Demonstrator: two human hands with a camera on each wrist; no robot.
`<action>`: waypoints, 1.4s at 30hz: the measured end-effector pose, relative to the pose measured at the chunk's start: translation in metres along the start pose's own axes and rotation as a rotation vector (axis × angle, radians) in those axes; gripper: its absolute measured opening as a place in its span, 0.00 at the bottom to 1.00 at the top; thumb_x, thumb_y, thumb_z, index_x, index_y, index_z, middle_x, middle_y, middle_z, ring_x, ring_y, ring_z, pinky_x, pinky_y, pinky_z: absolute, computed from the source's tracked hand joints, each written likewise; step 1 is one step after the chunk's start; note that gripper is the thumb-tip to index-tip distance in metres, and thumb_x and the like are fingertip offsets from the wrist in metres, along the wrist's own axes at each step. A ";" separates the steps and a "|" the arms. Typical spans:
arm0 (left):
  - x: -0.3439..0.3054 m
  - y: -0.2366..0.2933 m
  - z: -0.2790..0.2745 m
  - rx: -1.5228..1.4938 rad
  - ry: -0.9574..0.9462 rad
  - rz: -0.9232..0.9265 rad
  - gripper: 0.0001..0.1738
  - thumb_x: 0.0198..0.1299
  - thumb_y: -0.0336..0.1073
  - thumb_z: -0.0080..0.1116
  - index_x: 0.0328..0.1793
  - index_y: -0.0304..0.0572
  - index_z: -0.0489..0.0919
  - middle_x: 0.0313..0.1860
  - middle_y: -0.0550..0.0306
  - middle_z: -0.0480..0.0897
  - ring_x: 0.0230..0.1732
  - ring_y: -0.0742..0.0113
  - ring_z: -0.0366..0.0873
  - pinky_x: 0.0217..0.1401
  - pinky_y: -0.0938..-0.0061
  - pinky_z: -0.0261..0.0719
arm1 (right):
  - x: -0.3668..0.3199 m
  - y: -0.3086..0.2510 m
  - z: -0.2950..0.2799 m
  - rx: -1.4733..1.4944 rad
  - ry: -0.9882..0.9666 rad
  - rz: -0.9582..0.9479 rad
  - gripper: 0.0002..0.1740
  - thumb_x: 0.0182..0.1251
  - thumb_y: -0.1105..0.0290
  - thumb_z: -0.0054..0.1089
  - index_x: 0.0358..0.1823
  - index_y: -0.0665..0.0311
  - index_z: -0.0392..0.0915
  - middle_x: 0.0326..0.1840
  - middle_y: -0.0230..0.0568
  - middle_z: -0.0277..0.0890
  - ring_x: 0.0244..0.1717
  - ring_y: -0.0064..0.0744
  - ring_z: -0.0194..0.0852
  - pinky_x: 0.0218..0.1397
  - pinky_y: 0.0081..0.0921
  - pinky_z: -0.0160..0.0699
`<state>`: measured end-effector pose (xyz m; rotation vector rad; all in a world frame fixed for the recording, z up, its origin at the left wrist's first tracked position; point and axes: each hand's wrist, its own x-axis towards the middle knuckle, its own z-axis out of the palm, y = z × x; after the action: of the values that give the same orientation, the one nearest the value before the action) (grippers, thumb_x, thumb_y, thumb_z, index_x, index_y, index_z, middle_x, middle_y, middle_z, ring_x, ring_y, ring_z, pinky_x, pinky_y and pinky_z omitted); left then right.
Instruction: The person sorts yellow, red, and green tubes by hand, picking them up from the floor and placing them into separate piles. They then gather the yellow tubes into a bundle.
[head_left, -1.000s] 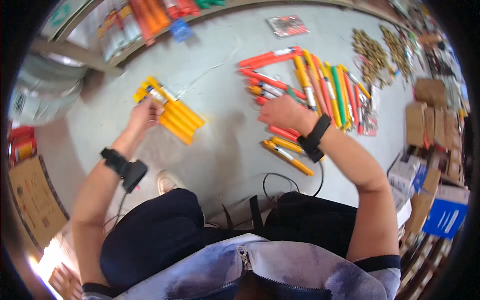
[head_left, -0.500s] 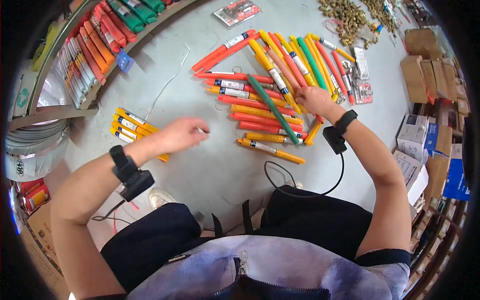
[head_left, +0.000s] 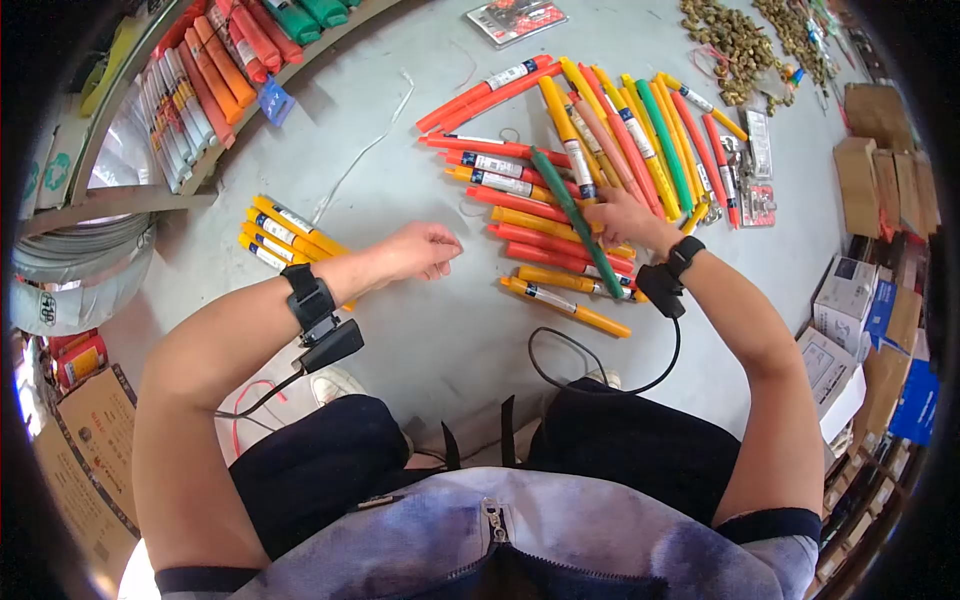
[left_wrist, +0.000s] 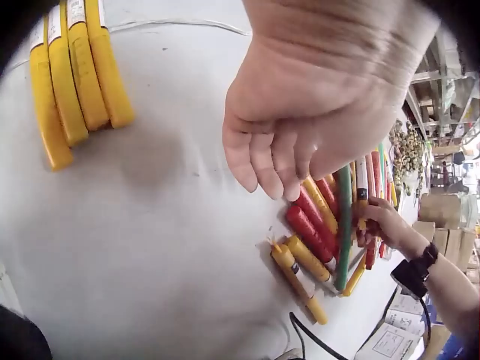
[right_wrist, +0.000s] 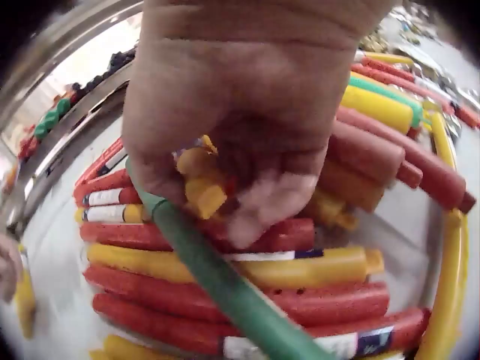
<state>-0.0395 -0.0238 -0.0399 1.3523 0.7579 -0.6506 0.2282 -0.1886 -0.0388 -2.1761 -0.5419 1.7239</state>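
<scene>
My left hand (head_left: pixel 425 252) hovers above the grey floor with its fingers loosely bent, holding nothing. It is just right of several yellow tubes (head_left: pixel 318 238) lying side by side with white labels. In the left wrist view these yellow tubes (left_wrist: pixel 88 82) are at the upper left. My right hand (head_left: pixel 630 220) grips the near end of a labelled yellow tube (head_left: pixel 556 105) at the middle of the large pile. In the right wrist view, the yellow end (right_wrist: pixel 204 196) shows between thumb and fingers. A dark green tube (head_left: pixel 575 215) lies slantwise across red and yellow ones beside that hand.
Brass-coloured parts (head_left: pixel 725 55) lie in heaps at the upper right. A flat clear package (head_left: pixel 515 20) is beyond the pile. Shelving with coloured packs (head_left: pixel 205 75) stands at the left, boxes (head_left: pixel 840 290) at the right. A black cable (head_left: pixel 560 335) loops near the knees.
My left hand has moved right, away from the yellow group, and its fingers have left those tubes. My right hand has shifted over the pile and now grips a yellow tube's end.
</scene>
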 end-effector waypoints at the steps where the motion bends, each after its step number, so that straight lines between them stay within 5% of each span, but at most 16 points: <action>1: -0.001 0.004 -0.001 0.000 -0.006 -0.003 0.17 0.58 0.44 0.48 0.48 0.43 0.72 0.29 0.62 0.76 0.29 0.75 0.72 0.33 0.81 0.71 | -0.005 -0.001 0.004 0.003 0.016 0.004 0.19 0.55 0.63 0.54 0.44 0.68 0.66 0.22 0.39 0.70 0.23 0.25 0.73 0.24 0.22 0.74; 5: -0.007 0.033 0.000 -0.119 0.004 0.036 0.19 0.56 0.48 0.50 0.47 0.43 0.71 0.35 0.62 0.76 0.36 0.74 0.73 0.39 0.77 0.72 | -0.020 -0.012 0.026 0.559 -0.353 -0.152 0.15 0.57 0.66 0.53 0.43 0.63 0.65 0.26 0.39 0.72 0.18 0.23 0.67 0.19 0.15 0.63; 14: -0.012 0.059 0.006 -0.527 0.036 0.318 0.16 0.59 0.40 0.49 0.51 0.46 0.67 0.41 0.62 0.75 0.44 0.72 0.73 0.49 0.74 0.72 | -0.060 -0.063 0.089 0.252 -0.474 -0.390 0.13 0.60 0.63 0.53 0.39 0.64 0.65 0.27 0.38 0.75 0.18 0.21 0.72 0.21 0.14 0.70; 17: -0.020 0.057 -0.006 -0.533 0.017 0.263 0.14 0.59 0.35 0.49 0.50 0.45 0.67 0.41 0.60 0.75 0.44 0.71 0.74 0.48 0.72 0.74 | -0.053 -0.071 0.082 -0.015 -0.341 -0.449 0.14 0.58 0.63 0.54 0.40 0.64 0.66 0.26 0.37 0.75 0.18 0.25 0.73 0.21 0.18 0.72; 19: -0.025 0.054 -0.011 -0.483 0.031 0.250 0.15 0.58 0.35 0.50 0.51 0.45 0.67 0.39 0.60 0.76 0.44 0.72 0.74 0.46 0.74 0.75 | -0.053 -0.078 0.068 -0.525 0.208 -0.922 0.14 0.55 0.66 0.54 0.41 0.63 0.69 0.29 0.37 0.75 0.25 0.33 0.75 0.33 0.27 0.74; 20: -0.027 0.053 -0.013 -0.369 -0.026 0.208 0.16 0.56 0.35 0.51 0.52 0.45 0.67 0.39 0.60 0.76 0.43 0.72 0.74 0.46 0.74 0.74 | -0.056 -0.088 0.059 -0.526 0.205 -0.922 0.14 0.55 0.66 0.54 0.41 0.63 0.69 0.29 0.37 0.75 0.25 0.33 0.75 0.33 0.27 0.74; 22: -0.031 0.050 -0.012 -0.194 -0.083 0.138 0.18 0.53 0.34 0.53 0.51 0.45 0.69 0.36 0.62 0.76 0.39 0.76 0.74 0.43 0.78 0.72 | -0.063 -0.110 0.046 -1.094 0.822 -1.580 0.15 0.51 0.68 0.53 0.42 0.62 0.69 0.33 0.35 0.74 0.35 0.37 0.73 0.47 0.35 0.68; 23: -0.032 0.048 -0.009 -0.200 -0.063 0.135 0.18 0.53 0.34 0.53 0.51 0.45 0.69 0.36 0.62 0.76 0.39 0.76 0.74 0.43 0.78 0.72 | -0.063 -0.109 0.049 -1.084 0.816 -1.601 0.15 0.51 0.68 0.53 0.42 0.62 0.69 0.33 0.35 0.74 0.35 0.37 0.73 0.47 0.35 0.68; 25: -0.030 0.036 -0.003 0.106 -0.207 0.187 0.16 0.53 0.35 0.53 0.48 0.43 0.72 0.33 0.63 0.76 0.36 0.78 0.72 0.40 0.80 0.70 | -0.067 -0.101 0.054 -1.272 0.722 -1.446 0.14 0.50 0.68 0.51 0.41 0.61 0.69 0.35 0.34 0.74 0.42 0.35 0.72 0.55 0.39 0.59; 26: -0.029 0.030 0.000 0.144 -0.257 0.224 0.14 0.54 0.38 0.52 0.46 0.41 0.74 0.31 0.63 0.76 0.35 0.78 0.71 0.39 0.79 0.69 | -0.058 -0.093 0.056 -1.273 0.413 -1.317 0.13 0.52 0.67 0.52 0.39 0.62 0.68 0.31 0.35 0.73 0.38 0.36 0.73 0.49 0.36 0.66; 27: -0.028 0.024 -0.004 0.136 -0.246 0.223 0.14 0.54 0.38 0.52 0.46 0.41 0.74 0.31 0.63 0.76 0.35 0.78 0.71 0.39 0.79 0.69 | -0.054 -0.082 0.057 -1.275 0.405 -1.330 0.13 0.52 0.67 0.52 0.39 0.62 0.68 0.31 0.35 0.73 0.38 0.36 0.73 0.49 0.36 0.66; 29: -0.032 0.018 -0.015 0.346 -0.271 0.297 0.15 0.57 0.40 0.50 0.46 0.40 0.73 0.31 0.62 0.76 0.35 0.77 0.71 0.40 0.78 0.70 | -0.066 -0.073 0.067 -1.040 0.055 -0.950 0.11 0.54 0.65 0.53 0.35 0.64 0.69 0.30 0.40 0.73 0.36 0.40 0.73 0.42 0.32 0.70; 32: -0.038 0.015 -0.057 0.533 -0.020 0.371 0.19 0.60 0.48 0.44 0.46 0.42 0.74 0.34 0.60 0.77 0.35 0.75 0.73 0.41 0.77 0.71 | -0.065 -0.065 0.067 -0.846 0.012 -0.698 0.13 0.58 0.64 0.53 0.34 0.67 0.68 0.26 0.43 0.70 0.30 0.39 0.71 0.33 0.28 0.69; 35: -0.057 0.028 -0.083 -0.057 0.109 0.066 0.20 0.61 0.50 0.41 0.48 0.43 0.73 0.35 0.58 0.78 0.35 0.72 0.75 0.40 0.75 0.75 | -0.060 -0.065 0.066 -0.396 -0.044 -0.701 0.13 0.60 0.63 0.52 0.33 0.68 0.68 0.23 0.39 0.67 0.24 0.32 0.66 0.29 0.29 0.66; 37: -0.054 0.028 -0.099 -0.544 0.080 0.270 0.21 0.63 0.49 0.39 0.51 0.42 0.70 0.40 0.55 0.78 0.36 0.69 0.77 0.39 0.74 0.79 | -0.066 -0.078 0.074 -0.055 -0.165 -0.505 0.14 0.61 0.62 0.51 0.35 0.67 0.67 0.19 0.28 0.60 0.19 0.17 0.57 0.21 0.20 0.60; 42: -0.047 0.044 -0.098 -0.611 0.098 0.504 0.22 0.64 0.46 0.36 0.57 0.40 0.64 0.48 0.51 0.75 0.38 0.68 0.78 0.41 0.76 0.78 | -0.062 -0.093 0.088 -0.006 -0.196 -0.503 0.13 0.63 0.63 0.48 0.39 0.67 0.65 0.20 0.28 0.60 0.20 0.17 0.58 0.23 0.17 0.62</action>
<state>-0.0436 0.0779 0.0180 0.9481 0.5903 0.0556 0.1204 -0.1352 0.0377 -1.6832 -1.0406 1.6476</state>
